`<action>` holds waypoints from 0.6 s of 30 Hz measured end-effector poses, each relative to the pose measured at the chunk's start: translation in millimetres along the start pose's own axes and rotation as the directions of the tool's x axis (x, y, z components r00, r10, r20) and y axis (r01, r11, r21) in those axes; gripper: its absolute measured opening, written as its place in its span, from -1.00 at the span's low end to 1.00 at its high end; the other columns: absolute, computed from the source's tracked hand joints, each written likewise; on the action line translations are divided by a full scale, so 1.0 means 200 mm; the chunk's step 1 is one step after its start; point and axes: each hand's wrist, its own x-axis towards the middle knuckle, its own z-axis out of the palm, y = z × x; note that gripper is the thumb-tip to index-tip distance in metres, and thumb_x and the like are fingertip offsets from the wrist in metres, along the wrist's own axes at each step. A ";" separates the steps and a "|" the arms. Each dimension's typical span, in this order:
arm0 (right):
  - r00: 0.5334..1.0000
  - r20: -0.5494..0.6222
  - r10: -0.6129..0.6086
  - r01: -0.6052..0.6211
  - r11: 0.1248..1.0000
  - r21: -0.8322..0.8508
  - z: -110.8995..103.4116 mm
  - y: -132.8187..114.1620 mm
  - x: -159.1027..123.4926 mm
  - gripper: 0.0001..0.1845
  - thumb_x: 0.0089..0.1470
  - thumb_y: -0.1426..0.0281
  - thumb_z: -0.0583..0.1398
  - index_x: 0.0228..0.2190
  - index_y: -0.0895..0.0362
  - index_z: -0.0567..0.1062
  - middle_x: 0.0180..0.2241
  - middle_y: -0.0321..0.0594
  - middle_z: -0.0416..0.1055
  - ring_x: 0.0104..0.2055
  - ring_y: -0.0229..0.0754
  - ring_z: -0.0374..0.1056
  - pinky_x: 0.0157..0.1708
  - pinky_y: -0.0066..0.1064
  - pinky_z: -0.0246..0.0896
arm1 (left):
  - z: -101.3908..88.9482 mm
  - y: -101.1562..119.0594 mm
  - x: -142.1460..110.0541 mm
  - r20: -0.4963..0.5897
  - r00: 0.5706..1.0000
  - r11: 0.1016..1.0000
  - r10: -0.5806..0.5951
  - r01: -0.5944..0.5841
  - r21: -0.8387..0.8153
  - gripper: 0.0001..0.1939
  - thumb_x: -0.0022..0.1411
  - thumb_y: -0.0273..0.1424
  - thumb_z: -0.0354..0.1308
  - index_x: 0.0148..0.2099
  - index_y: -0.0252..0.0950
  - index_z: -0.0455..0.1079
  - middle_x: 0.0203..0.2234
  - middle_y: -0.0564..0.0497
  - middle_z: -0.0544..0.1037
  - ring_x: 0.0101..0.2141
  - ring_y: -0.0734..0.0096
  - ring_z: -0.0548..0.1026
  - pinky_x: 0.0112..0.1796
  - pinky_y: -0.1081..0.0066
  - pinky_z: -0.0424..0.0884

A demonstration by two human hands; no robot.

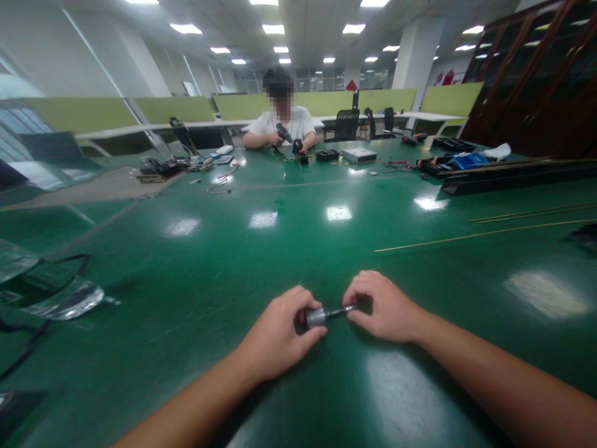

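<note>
Left hand (282,336) gripped a silver cylinder (316,318), right hand (385,308) pinched its shaft (337,312), over a green office counter (224,255).

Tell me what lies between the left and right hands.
In the head view, a silver cylinder with a thin dark shaft spans the gap: the cylinder in the left hand, the shaft's far end at the right hand.

Seeing a flat silver box (359,155), with black blocks (327,155) just left of it and, farther left, a person (305,119) in white holding a power drill (284,132). Noticing a blue packet (467,161) and long black bar (513,179) right of the box, a thin brass-coloured rod (466,238) nearer than it, and an office chair (346,125) behind it.
</note>
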 end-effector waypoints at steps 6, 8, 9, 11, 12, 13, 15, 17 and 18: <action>1.000 0.016 0.004 -0.004 1.000 -0.024 -0.03 0.02 0.01 -0.88 -0.10 0.54 0.31 -0.44 0.11 0.52 -0.43 -0.30 0.48 -0.29 -0.17 0.33 -0.15 -0.26 0.10 | 0.00 0.01 0.00 0.003 1.000 1.000 -0.011 0.011 0.007 -0.86 0.13 -0.44 0.27 -0.25 -0.28 0.38 -0.38 0.05 0.42 -0.36 0.37 0.40 -0.32 0.40 0.28; 1.000 0.014 0.019 -0.018 0.999 -0.046 -0.04 0.04 0.01 -0.88 -0.11 0.54 0.30 -0.45 0.11 0.52 -0.43 -0.30 0.48 -0.29 -0.16 0.32 -0.14 -0.25 0.09 | 0.00 0.01 0.01 -0.002 1.000 1.000 -0.012 0.012 0.005 -0.86 0.14 -0.44 0.26 -0.24 -0.28 0.38 -0.38 0.05 0.43 -0.36 0.37 0.40 -0.33 0.41 0.28; 0.999 0.010 0.030 -0.030 0.998 -0.057 -0.05 0.06 0.01 -0.88 -0.11 0.54 0.30 -0.45 0.12 0.51 -0.43 -0.30 0.48 -0.29 -0.16 0.32 -0.13 -0.24 0.09 | 0.00 0.00 0.01 -0.002 1.000 1.000 -0.013 0.013 0.004 -0.86 0.14 -0.44 0.26 -0.23 -0.28 0.38 -0.37 0.05 0.43 -0.36 0.37 0.40 -0.33 0.41 0.29; 0.998 0.000 0.056 -0.056 0.996 -0.070 -0.06 0.08 0.02 -0.88 -0.12 0.55 0.29 -0.46 0.12 0.51 -0.43 -0.30 0.48 -0.30 -0.16 0.33 -0.13 -0.23 0.09 | 0.00 0.00 0.01 0.000 1.000 1.000 -0.014 0.014 0.004 -0.86 0.14 -0.43 0.26 -0.23 -0.28 0.38 -0.37 0.04 0.43 -0.36 0.37 0.41 -0.33 0.40 0.29; 0.998 0.002 0.059 -0.059 0.996 -0.072 -0.07 0.09 0.02 -0.88 -0.13 0.55 0.29 -0.46 0.12 0.51 -0.43 -0.31 0.48 -0.30 -0.17 0.33 -0.12 -0.23 0.09 | 0.00 0.00 0.01 0.002 1.000 1.000 -0.015 0.015 0.004 -0.86 0.14 -0.43 0.26 -0.23 -0.27 0.38 -0.37 0.04 0.44 -0.36 0.37 0.41 -0.33 0.40 0.29; 0.998 0.009 0.056 -0.055 0.996 -0.072 -0.07 0.10 0.02 -0.87 -0.14 0.56 0.29 -0.46 0.11 0.51 -0.44 -0.32 0.47 -0.31 -0.17 0.34 -0.10 -0.22 0.08 | 0.00 0.00 0.01 0.003 1.000 1.000 -0.015 0.015 0.004 -0.86 0.14 -0.43 0.26 -0.23 -0.27 0.38 -0.37 0.04 0.44 -0.37 0.36 0.41 -0.33 0.40 0.29; 0.999 0.031 0.035 -0.033 0.997 -0.068 -0.08 0.10 0.02 -0.86 -0.15 0.55 0.30 -0.47 0.11 0.52 -0.46 -0.34 0.47 -0.32 -0.19 0.35 -0.06 -0.19 0.07 | 0.00 0.00 0.01 0.003 1.000 1.000 -0.018 0.018 0.007 -0.86 0.14 -0.42 0.26 -0.24 -0.27 0.38 -0.37 0.04 0.43 -0.37 0.36 0.41 -0.33 0.40 0.29; 0.999 0.049 0.018 -0.015 0.998 -0.059 -0.08 0.09 0.02 -0.87 -0.16 0.53 0.32 -0.47 0.10 0.53 -0.46 -0.36 0.47 -0.33 -0.19 0.36 -0.02 -0.17 0.06 | 0.00 0.01 0.01 0.001 1.000 1.000 -0.022 0.022 0.010 -0.86 0.14 -0.43 0.26 -0.24 -0.28 0.38 -0.38 0.04 0.43 -0.37 0.36 0.41 -0.34 0.40 0.28; 0.998 0.055 0.013 -0.010 0.999 -0.052 -0.07 0.09 0.02 -0.88 -0.15 0.52 0.33 -0.47 0.09 0.54 -0.46 -0.36 0.47 -0.32 -0.19 0.36 -0.01 -0.16 0.05 | 0.00 0.01 0.01 0.000 1.000 1.000 -0.024 0.024 0.012 -0.86 0.14 -0.44 0.26 -0.24 -0.28 0.38 -0.38 0.04 0.43 -0.37 0.36 0.41 -0.34 0.40 0.28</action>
